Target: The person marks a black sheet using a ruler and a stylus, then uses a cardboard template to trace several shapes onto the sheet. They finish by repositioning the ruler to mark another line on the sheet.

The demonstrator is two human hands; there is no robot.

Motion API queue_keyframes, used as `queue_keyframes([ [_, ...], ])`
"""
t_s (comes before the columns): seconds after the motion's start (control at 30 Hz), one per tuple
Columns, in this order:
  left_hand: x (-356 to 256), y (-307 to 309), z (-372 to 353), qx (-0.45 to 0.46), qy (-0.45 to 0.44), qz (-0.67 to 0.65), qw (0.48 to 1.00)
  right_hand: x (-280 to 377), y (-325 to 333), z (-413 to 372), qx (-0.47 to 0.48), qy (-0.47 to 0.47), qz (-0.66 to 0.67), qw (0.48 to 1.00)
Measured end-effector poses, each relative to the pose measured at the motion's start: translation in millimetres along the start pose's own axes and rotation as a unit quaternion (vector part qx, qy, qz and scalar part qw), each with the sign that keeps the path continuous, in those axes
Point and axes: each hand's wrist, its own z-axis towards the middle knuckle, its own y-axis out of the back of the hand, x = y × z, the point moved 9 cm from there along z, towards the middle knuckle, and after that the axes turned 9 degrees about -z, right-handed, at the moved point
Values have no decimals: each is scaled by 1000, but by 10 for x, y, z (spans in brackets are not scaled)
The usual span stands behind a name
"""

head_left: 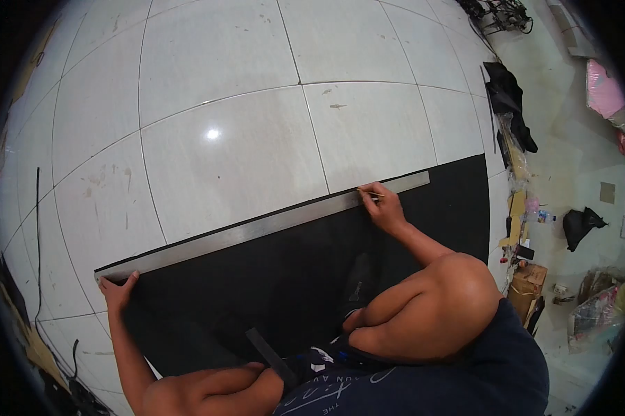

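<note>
A long metal ruler (257,225) lies slantwise along the far edge of a large black sheet (208,305), with a narrow black strip showing beyond it. My left hand (120,288) holds the ruler's left end, thumb and fingers apart on the metal. Near the ruler's right end, my right hand (383,206) is closed around a thin, yellowish pencil (376,194). The pencil's tip is at the ruler's far edge; its exact contact is too small to make out. Part of the sheet is hidden under my legs and feet.
Pale floor tiles (215,55) stretch beyond the sheet. Black scraps (510,100), a cardboard box (527,281), a black bag (581,227) and plastic wrapping (593,315) lie to the right. A thin black strip (39,236) is on the left floor. Another black strip (267,352) lies between my legs.
</note>
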Motion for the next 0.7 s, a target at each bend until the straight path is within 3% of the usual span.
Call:
queue_keyframes([
  [0.27, 24, -4, 13, -10, -3, -6, 1000, 138, -40, 24, 0, 51, 18, 999],
  [0.47, -10, 32, -31, -16, -3, -4, 1000, 182, 81, 54, 34, 38, 4, 999],
  [0.57, -38, 33, -74, -10, -1, -19, 1000, 321, -8, -9, -73, 149, -64, 984],
  [0.7, -18, 49, -47, -11, -7, -19, 1000, 195, 89, 44, -5, 57, 14, 998],
])
